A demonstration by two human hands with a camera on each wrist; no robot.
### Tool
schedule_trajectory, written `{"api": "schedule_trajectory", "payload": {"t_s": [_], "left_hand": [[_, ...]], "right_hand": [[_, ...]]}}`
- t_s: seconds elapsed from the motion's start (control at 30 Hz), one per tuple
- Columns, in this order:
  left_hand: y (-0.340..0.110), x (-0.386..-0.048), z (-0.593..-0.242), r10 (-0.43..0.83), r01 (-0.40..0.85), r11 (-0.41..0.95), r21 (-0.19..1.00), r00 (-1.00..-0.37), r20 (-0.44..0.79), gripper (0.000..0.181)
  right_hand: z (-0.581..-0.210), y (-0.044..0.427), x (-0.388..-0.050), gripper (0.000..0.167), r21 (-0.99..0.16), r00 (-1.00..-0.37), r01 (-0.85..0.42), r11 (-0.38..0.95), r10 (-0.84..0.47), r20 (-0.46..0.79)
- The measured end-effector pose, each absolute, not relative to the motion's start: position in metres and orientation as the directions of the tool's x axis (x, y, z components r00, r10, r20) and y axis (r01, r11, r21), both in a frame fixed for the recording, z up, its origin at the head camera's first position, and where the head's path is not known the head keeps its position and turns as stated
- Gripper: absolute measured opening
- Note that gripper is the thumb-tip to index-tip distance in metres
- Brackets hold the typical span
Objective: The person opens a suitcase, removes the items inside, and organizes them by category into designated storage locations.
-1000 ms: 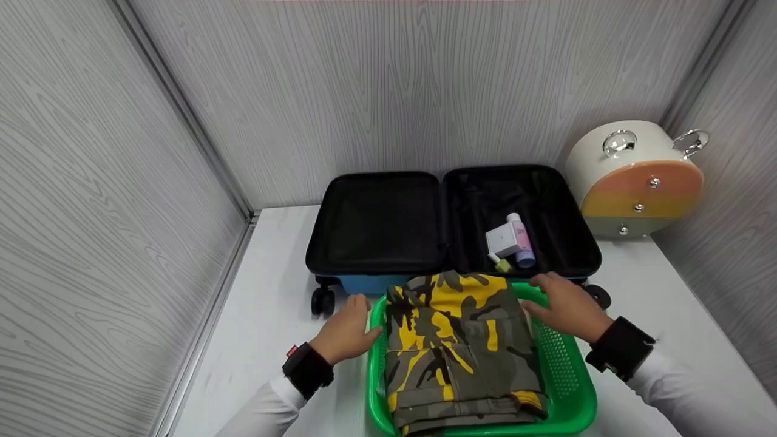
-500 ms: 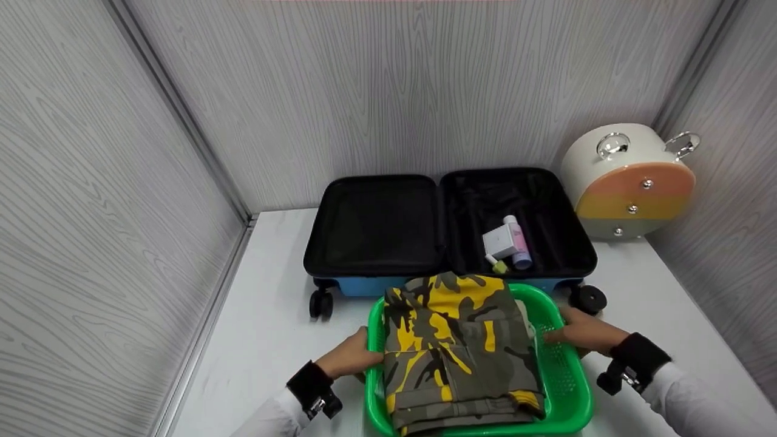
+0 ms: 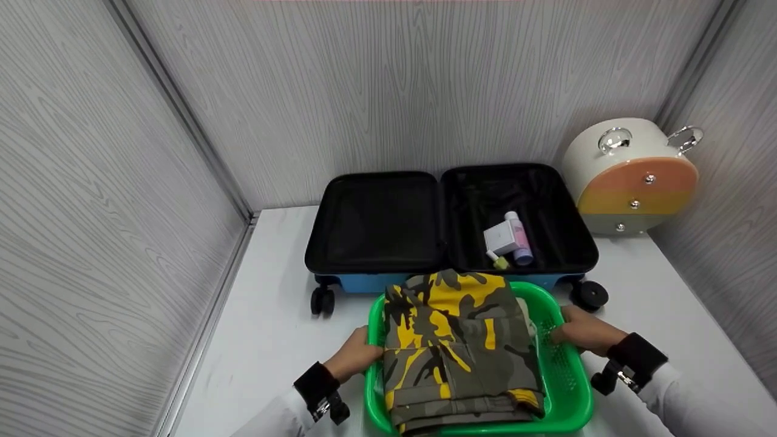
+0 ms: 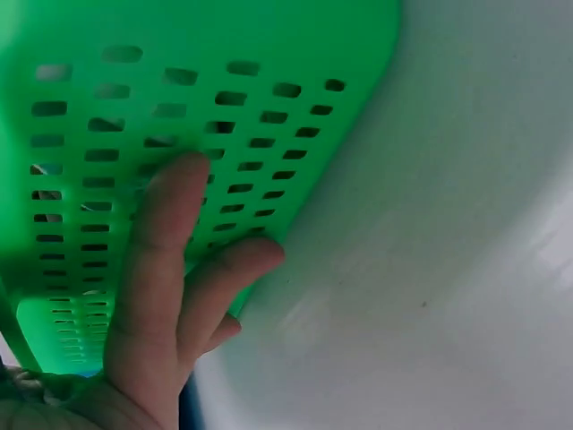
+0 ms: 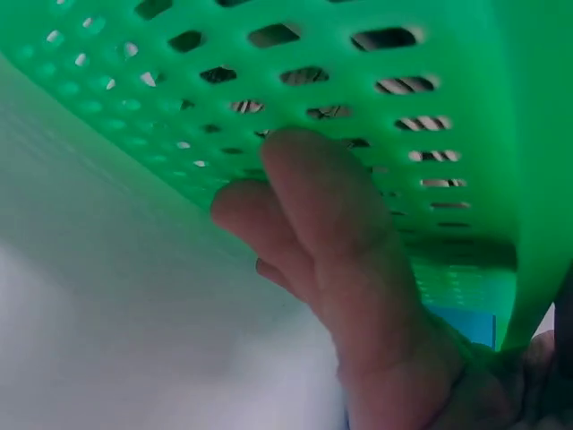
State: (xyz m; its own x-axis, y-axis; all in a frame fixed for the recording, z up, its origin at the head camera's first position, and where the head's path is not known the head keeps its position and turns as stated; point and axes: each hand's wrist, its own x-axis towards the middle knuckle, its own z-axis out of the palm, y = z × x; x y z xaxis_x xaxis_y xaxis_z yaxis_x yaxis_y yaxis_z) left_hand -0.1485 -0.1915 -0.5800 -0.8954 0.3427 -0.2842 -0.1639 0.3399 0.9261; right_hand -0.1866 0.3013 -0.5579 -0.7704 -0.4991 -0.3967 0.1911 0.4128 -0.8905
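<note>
A green basket holds folded camouflage clothing in grey, black and yellow. On the basket's left side, my left hand grips the rim, thumb over the edge. My right hand grips the right rim with its thumb inside. In the left wrist view, the left fingers lie against the outside of the perforated wall. The right wrist view has the right fingers pressed likewise to the outer wall. Some pale cloth shows beside the camouflage clothing.
Behind the basket lies an open suitcase with black lining. Its right half holds a white box, a pink and purple bottle and a small green-and-white item. A round cabinet with striped drawers stands at the back right.
Both hands have come down from above the basket's sides and taken hold of its rims, the right one moving outward. The basket has stayed nearly in place.
</note>
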Motion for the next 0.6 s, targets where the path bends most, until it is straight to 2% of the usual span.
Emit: {"api": "schedule_trajectory", "payload": {"t_s": [0.1, 0.33, 0.6], "left_hand": [[-0.191, -0.151, -0.576, 0.352, -0.165, 0.339, 0.926, -0.891, -0.287, 0.045], [-0.201, -0.149, -0.572, 0.354, -0.167, 0.312, 0.935, -0.893, -0.278, 0.049], [-0.205, -0.151, -0.547, 0.297, -0.155, 0.306, 0.939, -0.922, -0.249, 0.060]], "right_hand": [[-0.553, 0.302, -0.185, 0.037, -0.896, -0.764, 0.187, 0.403, -0.513, -0.390], [-0.542, 0.295, -0.181, 0.047, -0.903, -0.776, 0.183, 0.388, -0.507, -0.375], [-0.520, 0.289, -0.182, 0.066, -0.899, -0.813, 0.147, 0.412, -0.468, -0.348]]}}
